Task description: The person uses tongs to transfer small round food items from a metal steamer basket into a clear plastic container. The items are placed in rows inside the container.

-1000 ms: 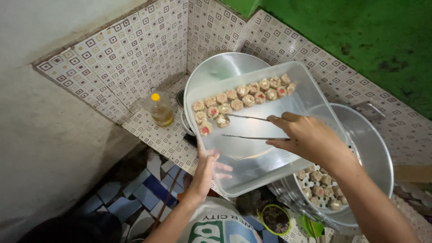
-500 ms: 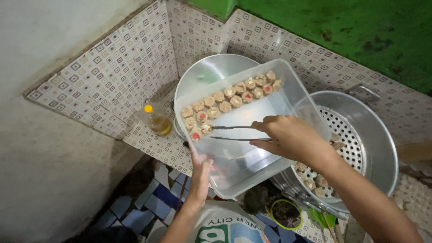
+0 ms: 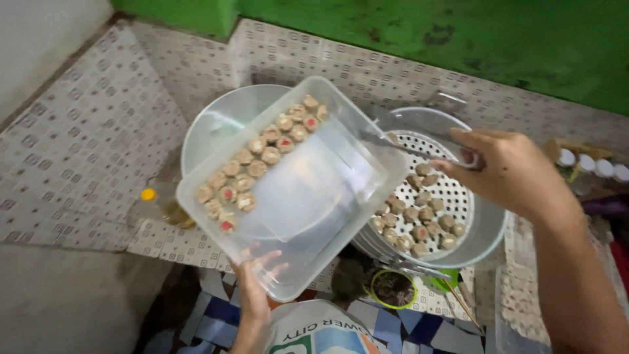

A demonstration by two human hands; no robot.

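Your left hand (image 3: 252, 298) gripped the clear tub (image 3: 291, 187) of dumplings (image 3: 259, 167) from beneath. Your right hand (image 3: 508, 170) pinched tongs (image 3: 409, 147) over the steamer (image 3: 445, 196). Keeping the tub level and lifting dumplings singly would have served best.

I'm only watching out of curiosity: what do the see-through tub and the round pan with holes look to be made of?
The tub looks like clear, slightly cloudy plastic: the left hand and the lid under it show through its floor. The round pan looks like dull silvery metal, probably aluminium or steel, with a pale sheen and punched holes. The tongs in the right hand also look like metal.
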